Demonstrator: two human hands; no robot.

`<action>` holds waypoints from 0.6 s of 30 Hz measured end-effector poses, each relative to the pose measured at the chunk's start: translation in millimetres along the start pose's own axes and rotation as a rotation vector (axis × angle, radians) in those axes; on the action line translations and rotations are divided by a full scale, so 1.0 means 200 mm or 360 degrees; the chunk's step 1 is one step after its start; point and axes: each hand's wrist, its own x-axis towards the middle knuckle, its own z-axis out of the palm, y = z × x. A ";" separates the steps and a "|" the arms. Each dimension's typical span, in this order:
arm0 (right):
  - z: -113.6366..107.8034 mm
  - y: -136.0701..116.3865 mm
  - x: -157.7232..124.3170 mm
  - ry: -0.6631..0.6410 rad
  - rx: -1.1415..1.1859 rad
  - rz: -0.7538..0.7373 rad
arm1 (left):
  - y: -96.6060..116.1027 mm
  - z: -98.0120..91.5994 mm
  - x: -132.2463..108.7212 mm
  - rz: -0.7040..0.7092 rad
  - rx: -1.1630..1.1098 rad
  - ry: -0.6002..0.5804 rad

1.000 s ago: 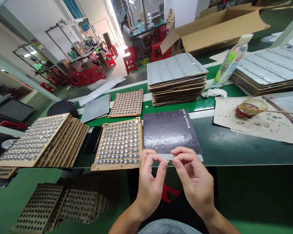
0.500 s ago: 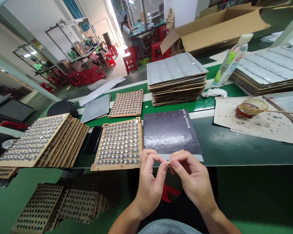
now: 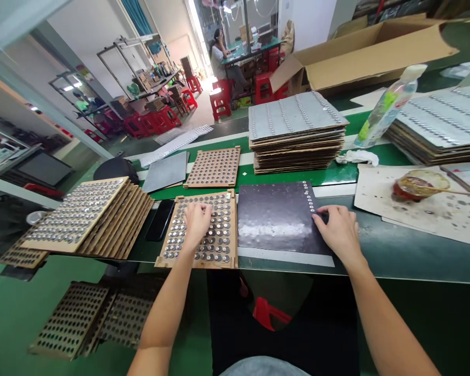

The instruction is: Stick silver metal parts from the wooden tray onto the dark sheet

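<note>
My left hand (image 3: 198, 222) is over the wooden tray (image 3: 233, 230) of round metal pieces, its fingers pressed together on a piece in the upper rows; what they hold is hidden. My right hand (image 3: 339, 227) is at the right edge of the dark sheet (image 3: 274, 214), thumb and forefinger closed just below a short column of small metal pieces (image 3: 308, 198). Whatever lies between those fingertips is too small to make out. A pale strip (image 3: 285, 256) shows under the sheet's near edge.
Stacked boards with metal pieces (image 3: 78, 214) stand left, beside a black phone (image 3: 160, 220). Behind are a holed board (image 3: 214, 167), a tall stack of sheets (image 3: 297, 141) and a bottle (image 3: 389, 107). An amber dish (image 3: 411, 189) with a stick sits right. A person sits far back.
My hands have parted from the sheet's near edge. The left has gone to the tray of pieces, the right to the column on the dark sheet. The view has shifted slightly.
</note>
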 end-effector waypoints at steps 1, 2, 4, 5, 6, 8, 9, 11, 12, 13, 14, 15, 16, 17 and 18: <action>0.01 0.02 0.02 -0.0023 -0.0059 -0.0006 | -0.02 0.00 0.06 -0.0043 0.0071 0.0020; 0.02 0.03 0.03 -0.0043 -0.0111 -0.0013 | -0.04 0.01 0.10 -0.0075 0.0133 0.0030; 0.04 0.05 0.04 -0.0067 -0.0195 -0.0028 | -0.07 0.02 0.16 -0.0110 0.0231 0.0026; 0.05 0.06 0.04 -0.0074 -0.0228 -0.0034 | -0.07 0.03 0.19 -0.0120 0.0269 0.0016; 0.05 0.07 0.04 -0.0079 -0.0256 -0.0039 | -0.08 0.04 0.20 -0.0126 0.0299 0.0005; 0.05 0.08 0.04 -0.0091 -0.0294 -0.0049 | -0.08 0.06 0.22 -0.0137 0.0342 -0.0011; 0.05 0.08 0.04 -0.0097 -0.0305 -0.0053 | -0.08 0.06 0.23 -0.0140 0.0355 -0.0015; 0.05 0.08 0.05 -0.0109 -0.0312 -0.0056 | -0.09 0.07 0.23 -0.0140 0.0365 -0.0010; 0.05 0.08 0.05 -0.0115 -0.0310 -0.0054 | -0.09 0.06 0.23 -0.0136 0.0361 -0.0003; 0.05 0.08 0.06 -0.0121 -0.0303 -0.0051 | -0.09 0.06 0.23 -0.0129 0.0352 0.0007; 0.05 0.08 0.06 -0.0127 -0.0292 -0.0048 | -0.09 0.05 0.22 -0.0120 0.0336 0.0020; 0.04 0.08 0.07 -0.0134 -0.0278 -0.0046 | -0.08 0.04 0.20 -0.0110 0.0314 0.0036; 0.04 0.07 0.08 -0.0140 -0.0260 -0.0044 | -0.08 0.04 0.18 -0.0098 0.0285 0.0055; 0.04 0.07 0.09 -0.0145 -0.0239 -0.0043 | -0.07 0.03 0.16 -0.0084 0.0249 0.0075; 0.04 0.07 0.10 -0.0148 -0.0214 -0.0043 | -0.06 0.03 0.13 -0.0066 0.0204 0.0093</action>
